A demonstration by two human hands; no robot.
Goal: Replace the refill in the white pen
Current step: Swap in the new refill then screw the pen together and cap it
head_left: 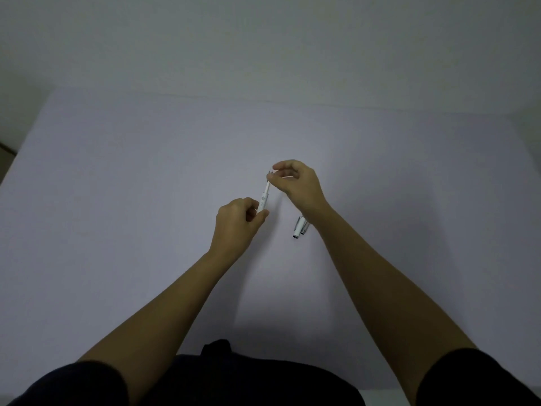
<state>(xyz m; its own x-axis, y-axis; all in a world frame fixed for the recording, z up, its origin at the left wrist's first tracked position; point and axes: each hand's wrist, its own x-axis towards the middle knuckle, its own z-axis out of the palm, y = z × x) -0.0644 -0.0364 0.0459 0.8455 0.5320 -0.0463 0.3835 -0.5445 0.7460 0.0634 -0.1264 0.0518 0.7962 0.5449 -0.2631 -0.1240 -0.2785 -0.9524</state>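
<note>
My left hand (238, 222) holds the lower end of a white pen barrel (262, 203), which points up and away above the table. A thin white refill (267, 186) sticks out of the barrel's upper end. My right hand (295, 181) pinches the refill's top end between thumb and forefinger. A second white pen part with a silver clip (300, 227) lies on the table just below my right wrist, which partly hides it.
A pale lavender table (146, 186) fills the view, its far edge meeting a grey wall. My dark sleeves and clothing sit at the bottom of the frame.
</note>
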